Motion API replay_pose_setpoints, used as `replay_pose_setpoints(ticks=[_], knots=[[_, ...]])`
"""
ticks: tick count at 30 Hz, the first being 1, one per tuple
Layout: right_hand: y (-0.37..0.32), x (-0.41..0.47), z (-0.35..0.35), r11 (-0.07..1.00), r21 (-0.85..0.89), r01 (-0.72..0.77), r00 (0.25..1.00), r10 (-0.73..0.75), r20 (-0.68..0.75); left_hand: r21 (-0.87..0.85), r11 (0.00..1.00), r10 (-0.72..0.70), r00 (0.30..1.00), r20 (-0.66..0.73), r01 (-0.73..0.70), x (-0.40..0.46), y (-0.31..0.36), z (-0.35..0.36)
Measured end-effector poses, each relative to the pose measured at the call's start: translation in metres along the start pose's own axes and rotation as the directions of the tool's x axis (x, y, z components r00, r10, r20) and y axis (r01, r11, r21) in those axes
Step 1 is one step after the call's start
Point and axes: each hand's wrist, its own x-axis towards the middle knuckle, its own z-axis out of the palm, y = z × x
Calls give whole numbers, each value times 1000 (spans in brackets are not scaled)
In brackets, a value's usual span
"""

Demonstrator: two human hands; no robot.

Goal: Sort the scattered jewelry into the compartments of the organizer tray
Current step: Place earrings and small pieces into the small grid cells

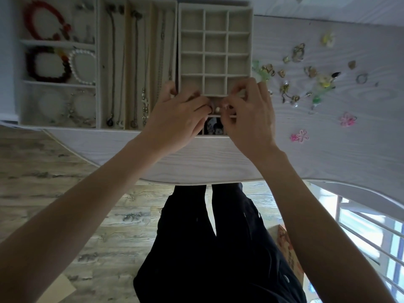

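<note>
black trousers (209,248) over wood floor (54,162) | pale table (328,138) | fingers (204,107) pinching small jewelry (217,109)

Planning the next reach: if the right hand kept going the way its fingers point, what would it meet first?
Probably the left hand: the right hand points left across the grid tray, fingertips nearly touching. Depth unclear.

Left hand (177,112) and right hand (247,112) covered the near rows of the grid tray (215,53); cells beneath them hidden. Small pale bead (217,109) showed between the fingertips; which hand had it in its grip, could not tell. Dark item (213,126) in the nearest cell only partly seen, kind unclear. Bracelet tray (59,62) cut by top edge. Scattered pieces (306,79) on the worktop (218,158) too blurred to sort by type. Far corner items cropped.
</note>
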Motion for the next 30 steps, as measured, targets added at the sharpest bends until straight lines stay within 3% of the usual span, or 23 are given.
replay_pose_setpoints(ticks=[10, 14, 23, 30], knots=[[-4, 14, -3, 988, -133, 84, 985, -61, 162, -6, 999, -44, 999, 7, 44, -5, 3, 3], [-8, 11, 0, 984, -164, 70, 993, -53, 103, 8, 998, -66, 997, -31, 66, -5, 8, 5], [7, -4, -3, 996, 84, -25, 1000, 25, -3, -48, 997, -67, 998, 15, 68, -6, 5, 6], [18, -11, -31, 966, 251, -64, 993, 88, -84, -173, 983, -78, 988, -131, 55, 5, 15, -13]])
